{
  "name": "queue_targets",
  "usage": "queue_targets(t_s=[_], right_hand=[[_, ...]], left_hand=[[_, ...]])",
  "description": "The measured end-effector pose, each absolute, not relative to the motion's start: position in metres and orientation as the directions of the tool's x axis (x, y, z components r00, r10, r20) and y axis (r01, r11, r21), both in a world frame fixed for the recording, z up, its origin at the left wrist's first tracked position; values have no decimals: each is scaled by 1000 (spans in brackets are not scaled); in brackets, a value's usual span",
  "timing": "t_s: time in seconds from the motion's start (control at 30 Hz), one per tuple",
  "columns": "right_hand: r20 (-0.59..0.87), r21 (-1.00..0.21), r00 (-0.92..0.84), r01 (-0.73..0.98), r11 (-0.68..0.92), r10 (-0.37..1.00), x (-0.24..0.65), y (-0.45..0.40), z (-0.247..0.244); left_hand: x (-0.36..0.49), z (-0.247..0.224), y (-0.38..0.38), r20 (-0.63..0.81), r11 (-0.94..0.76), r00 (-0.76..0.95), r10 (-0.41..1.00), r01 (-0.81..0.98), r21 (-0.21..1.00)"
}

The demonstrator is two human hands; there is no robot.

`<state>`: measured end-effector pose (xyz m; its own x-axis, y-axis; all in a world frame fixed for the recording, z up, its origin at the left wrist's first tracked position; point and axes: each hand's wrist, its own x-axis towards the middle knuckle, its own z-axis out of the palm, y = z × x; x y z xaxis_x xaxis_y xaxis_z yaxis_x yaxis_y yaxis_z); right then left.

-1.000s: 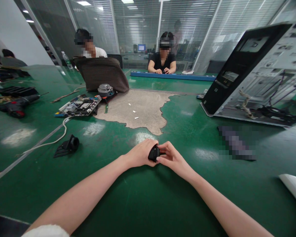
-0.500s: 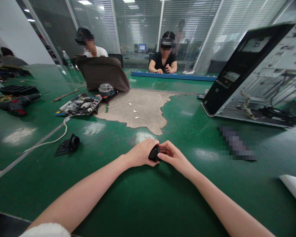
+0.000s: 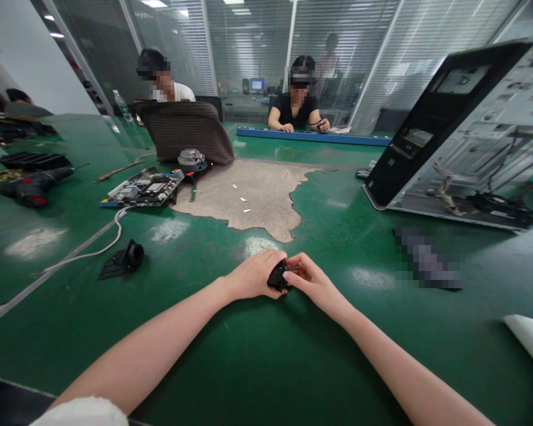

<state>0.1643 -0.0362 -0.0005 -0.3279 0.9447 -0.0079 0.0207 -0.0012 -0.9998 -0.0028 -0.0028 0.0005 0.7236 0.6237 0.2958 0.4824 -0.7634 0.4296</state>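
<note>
A small black part [image 3: 276, 276] is held between my hands just above the green table [image 3: 266, 367]. My left hand [image 3: 256, 273] wraps round its left side and top. From the right, the fingertips of my right hand [image 3: 308, 274] press against the part's right edge, thumb in front. Whether the fingers also pinch something smaller there is too small to tell. Another black part with a round opening [image 3: 127, 259] lies on the table to the left of my hands.
A circuit board [image 3: 146, 188], a fan [image 3: 190, 160] and a power drill [image 3: 38, 186] are at the left. An opened computer case [image 3: 444, 130] stands at the right, near a blurred dark object [image 3: 427, 258]. Two people sit across the table.
My hands and the black part have barely moved. Across the table, the person in black has moved one hand outward, towards the right of the view.
</note>
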Motion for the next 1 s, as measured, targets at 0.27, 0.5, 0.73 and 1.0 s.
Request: queue_targets(t_s=[0.27,0.5,0.73,1.0], right_hand=[[48,-998,-341,-59,30,939,166,-39,-4],[-5,-1000,-328,20,2,945,164,-35,-2],[15,-999,-398,-54,-7,917,170,-40,4],[2,-999,-274,36,13,962,162,-35,-4]], left_hand=[[-3,2,-4,308,-763,714,629,491,421],[-3,3,-6,326,-779,717,616,495,385],[-3,3,-8,357,-788,707,610,499,360],[-2,5,-7,355,-793,714,604,488,365]])
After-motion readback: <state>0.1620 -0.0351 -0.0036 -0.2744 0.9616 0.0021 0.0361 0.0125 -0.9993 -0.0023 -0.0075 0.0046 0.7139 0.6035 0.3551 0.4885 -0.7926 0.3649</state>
